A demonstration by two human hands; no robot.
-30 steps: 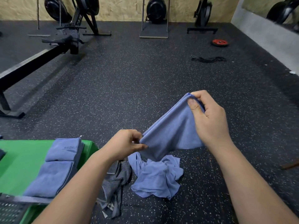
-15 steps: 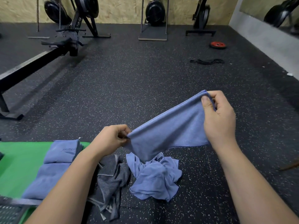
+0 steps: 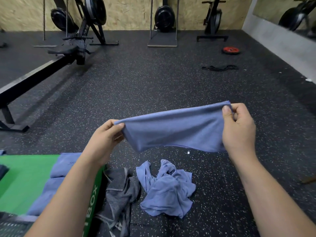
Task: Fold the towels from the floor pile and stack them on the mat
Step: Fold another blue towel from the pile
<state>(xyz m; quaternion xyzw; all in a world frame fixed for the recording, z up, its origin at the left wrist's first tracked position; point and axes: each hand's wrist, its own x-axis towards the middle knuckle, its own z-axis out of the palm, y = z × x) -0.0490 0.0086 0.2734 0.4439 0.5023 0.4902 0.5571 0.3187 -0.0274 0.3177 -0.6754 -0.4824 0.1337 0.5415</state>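
1. Since a second ago our left hand [image 3: 106, 135] and right hand [image 3: 239, 129] have drawn apart, so the blue cloth towel [image 3: 174, 129] is stretched between them.
2. Each hand pinches a top corner. The lower edge hangs clear above the crumpled blue towel [image 3: 167, 189] and the grey striped towel [image 3: 119, 190].
3. Folded blue towels [image 3: 56, 182] lie on the green mat [image 3: 25, 177], left.
4. Open speckled black rubber floor [image 3: 153, 86] runs ahead to a black rowing machine [image 3: 34, 77] and a red weight plate [image 3: 231, 50].
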